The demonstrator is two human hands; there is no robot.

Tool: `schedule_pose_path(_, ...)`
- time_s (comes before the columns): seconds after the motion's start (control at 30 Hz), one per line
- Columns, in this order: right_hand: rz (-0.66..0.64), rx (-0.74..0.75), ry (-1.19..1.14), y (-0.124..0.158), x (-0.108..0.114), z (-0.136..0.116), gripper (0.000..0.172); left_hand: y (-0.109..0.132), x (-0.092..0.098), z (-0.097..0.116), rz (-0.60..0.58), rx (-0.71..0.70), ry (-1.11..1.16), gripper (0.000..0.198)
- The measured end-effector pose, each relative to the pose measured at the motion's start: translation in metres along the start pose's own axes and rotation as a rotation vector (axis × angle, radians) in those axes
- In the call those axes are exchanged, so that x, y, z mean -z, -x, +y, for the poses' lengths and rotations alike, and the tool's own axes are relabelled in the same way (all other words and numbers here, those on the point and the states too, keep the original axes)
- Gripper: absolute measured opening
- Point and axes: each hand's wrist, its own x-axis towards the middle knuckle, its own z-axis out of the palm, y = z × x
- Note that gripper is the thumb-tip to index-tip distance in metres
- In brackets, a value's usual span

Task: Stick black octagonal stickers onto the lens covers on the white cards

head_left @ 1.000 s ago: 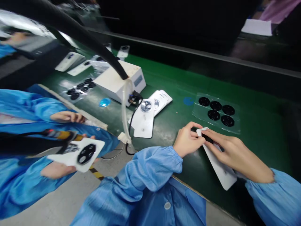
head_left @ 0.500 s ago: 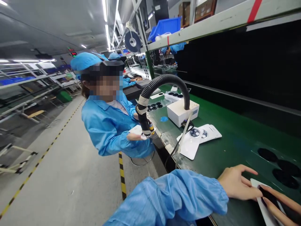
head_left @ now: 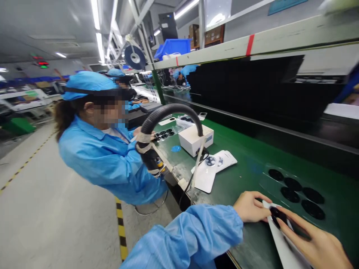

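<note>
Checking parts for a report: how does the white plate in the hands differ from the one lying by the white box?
The plate in the hands sits under the left hand and right hand, running out of view; the bench plate lies free on the green bench. The held plate shows a black round piece; the bench plate shows a grey round disc. The bench plate overlaps a second white plate. Both are long, flat and white.

1. The left hand and right hand pinch a long white plastic card bearing a round black part.
2. At one o'clock from them lies a clear plastic tray of black discs.
3. At ten o'clock stands a white box with a black ribbed hose.
4. At nine o'clock sits a co-worker in a blue smock.
</note>
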Motion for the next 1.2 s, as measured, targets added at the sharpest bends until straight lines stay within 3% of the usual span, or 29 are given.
schedule_pose_path(0.1, 0.025, -0.093, -0.057, 0.008, 0.002, -0.024, 0.035, -0.001, 0.003, 0.004, -0.029, -0.011, -0.042, 0.046)
schedule_pose_path(0.2, 0.094, -0.125, -0.077, 0.014, -0.004, -0.038, 0.036, 0.001, 0.005, 0.009, -0.041, -0.067, -0.144, 0.04)
schedule_pose_path(0.4, 0.152, -0.2, 0.169, 0.024, -0.023, -0.049, 0.047, 0.022, 0.011, 0.024, -0.051, -0.334, -0.379, 0.039)
schedule_pose_path(0.57, 0.139, -0.236, 0.281, 0.024, -0.027, -0.057, 0.045, 0.023, 0.016, 0.031, -0.187, -0.584, -0.738, 0.037)
schedule_pose_path(0.73, 0.138, -0.314, 0.13, 0.024, -0.024, -0.06, 0.045, 0.017, 0.017, 0.033, -0.308, -0.583, -0.802, 0.036)
schedule_pose_path(0.87, 0.031, -0.276, -0.073, 0.03, -0.012, -0.05, 0.056, 0.019, 0.018, 0.035, -0.337, -0.617, -0.873, 0.045)
schedule_pose_path(1.03, -0.174, -0.152, -0.027, 0.036, 0.002, -0.032, 0.081, 0.02, 0.011, 0.042, -0.371, -0.678, -1.121, 0.055)
schedule_pose_path(1.2, -0.158, -0.136, 0.029, 0.04, 0.0, -0.033, 0.083, 0.02, -0.001, 0.058, -0.398, -0.709, -1.391, 0.047)
